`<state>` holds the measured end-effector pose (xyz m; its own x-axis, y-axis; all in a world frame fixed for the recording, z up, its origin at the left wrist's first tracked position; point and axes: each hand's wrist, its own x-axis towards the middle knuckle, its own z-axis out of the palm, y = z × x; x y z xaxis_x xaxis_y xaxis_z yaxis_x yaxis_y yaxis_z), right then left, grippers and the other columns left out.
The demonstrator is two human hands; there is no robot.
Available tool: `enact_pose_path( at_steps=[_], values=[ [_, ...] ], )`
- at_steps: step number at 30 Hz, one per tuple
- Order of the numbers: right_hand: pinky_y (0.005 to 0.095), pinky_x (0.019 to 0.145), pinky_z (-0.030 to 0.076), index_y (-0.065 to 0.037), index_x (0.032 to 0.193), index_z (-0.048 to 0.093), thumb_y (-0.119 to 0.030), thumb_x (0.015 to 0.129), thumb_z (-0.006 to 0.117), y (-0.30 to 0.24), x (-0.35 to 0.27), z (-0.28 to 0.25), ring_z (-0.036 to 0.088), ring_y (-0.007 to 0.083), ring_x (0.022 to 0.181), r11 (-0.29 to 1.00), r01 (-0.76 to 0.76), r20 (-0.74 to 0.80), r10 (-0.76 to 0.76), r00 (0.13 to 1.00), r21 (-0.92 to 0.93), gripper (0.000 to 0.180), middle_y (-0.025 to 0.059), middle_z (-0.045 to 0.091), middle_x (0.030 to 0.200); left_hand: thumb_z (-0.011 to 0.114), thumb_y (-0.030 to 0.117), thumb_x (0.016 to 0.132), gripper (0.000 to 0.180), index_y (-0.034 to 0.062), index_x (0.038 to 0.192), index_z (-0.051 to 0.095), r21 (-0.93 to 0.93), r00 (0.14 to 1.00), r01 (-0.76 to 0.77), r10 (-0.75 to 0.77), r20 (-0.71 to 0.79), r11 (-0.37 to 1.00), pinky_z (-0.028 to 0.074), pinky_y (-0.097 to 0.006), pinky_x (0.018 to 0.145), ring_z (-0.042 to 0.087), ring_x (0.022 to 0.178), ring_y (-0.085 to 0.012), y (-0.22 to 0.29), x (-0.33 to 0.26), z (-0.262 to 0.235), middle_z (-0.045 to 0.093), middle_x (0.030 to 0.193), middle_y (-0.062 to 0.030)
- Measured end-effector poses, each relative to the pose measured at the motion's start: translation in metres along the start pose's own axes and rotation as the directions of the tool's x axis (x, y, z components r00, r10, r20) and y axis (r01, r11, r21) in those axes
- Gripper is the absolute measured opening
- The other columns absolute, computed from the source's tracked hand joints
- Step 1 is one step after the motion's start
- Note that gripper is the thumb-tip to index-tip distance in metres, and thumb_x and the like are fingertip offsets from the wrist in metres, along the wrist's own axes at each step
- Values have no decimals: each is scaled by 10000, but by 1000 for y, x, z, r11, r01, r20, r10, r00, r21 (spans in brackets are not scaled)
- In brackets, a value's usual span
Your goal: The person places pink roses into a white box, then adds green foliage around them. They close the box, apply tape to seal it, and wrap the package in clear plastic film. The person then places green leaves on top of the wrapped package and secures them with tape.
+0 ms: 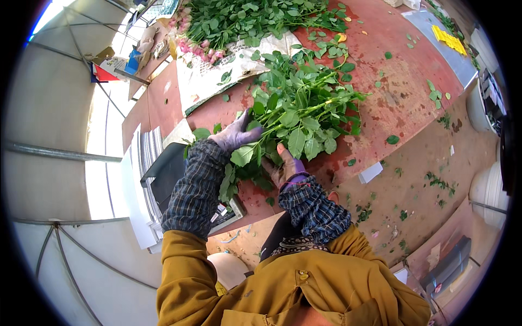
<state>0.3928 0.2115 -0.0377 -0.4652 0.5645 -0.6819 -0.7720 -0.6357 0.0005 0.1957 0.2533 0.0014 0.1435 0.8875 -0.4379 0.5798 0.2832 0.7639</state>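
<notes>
A leafy green bunch of rose stems lies across the front of the red table, cut ends toward the right. My left hand, in a lilac glove, grips the left part of the bunch, thumb on top and some fingers hidden by leaves. Lower and to the right, my right hand cups the near side with its thumb up; a purple glove cuff shows at the wrist. Leaves cover part of its fingers. The flower heads of this bunch are not visible.
A larger pile of stems with pink roses rests on printed sheeting at the back. A stack of papers and a dark tray stand at left. Yellow item lies far right. Loose leaves dot table and floor.
</notes>
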Motion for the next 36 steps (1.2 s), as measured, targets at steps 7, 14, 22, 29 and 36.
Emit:
enact_pose_path(
  at_steps=[7,14,22,29,36],
  values=[
    [445,763,545,-35,1031,605,-147,754,655,9,8,-16,633,281,819,997,9,-60,-14,998,-78,303,109,653,978,724,602,575,1191,0,1453,190,848,978,137,-203,-35,512,171,-526,1118,236,1376,-382,52,-10,12,277,1473,-227],
    [455,830,512,2,1090,538,-39,823,524,-3,24,-74,611,291,890,867,216,185,-146,972,-450,271,149,610,1035,708,586,614,1174,-16,1457,154,875,944,317,-208,-255,366,170,-596,1095,245,1384,-324,41,-1,49,301,1472,-180],
    [457,734,547,-10,1271,383,-29,858,509,-31,-10,-114,640,326,844,984,-118,148,138,979,-134,433,185,606,1054,755,532,602,1193,-13,1460,131,825,925,377,-218,-312,420,171,-580,1109,300,1368,-302,38,6,61,336,1455,-174],
    [423,658,541,-36,1212,456,-20,855,525,-65,-41,-136,620,278,726,985,-135,138,150,979,-111,363,140,608,893,759,379,625,923,50,1388,356,815,919,372,-51,-392,445,210,-480,1118,473,1235,-220,5,12,61,524,1290,-114],
    [412,641,534,-35,1189,496,-33,870,509,-99,-70,-179,627,258,725,997,-5,139,14,990,-71,319,117,623,879,732,339,663,617,87,1192,541,715,881,464,-185,-436,524,448,-387,928,588,1065,-292,14,22,58,618,1124,-138]
  ],
)
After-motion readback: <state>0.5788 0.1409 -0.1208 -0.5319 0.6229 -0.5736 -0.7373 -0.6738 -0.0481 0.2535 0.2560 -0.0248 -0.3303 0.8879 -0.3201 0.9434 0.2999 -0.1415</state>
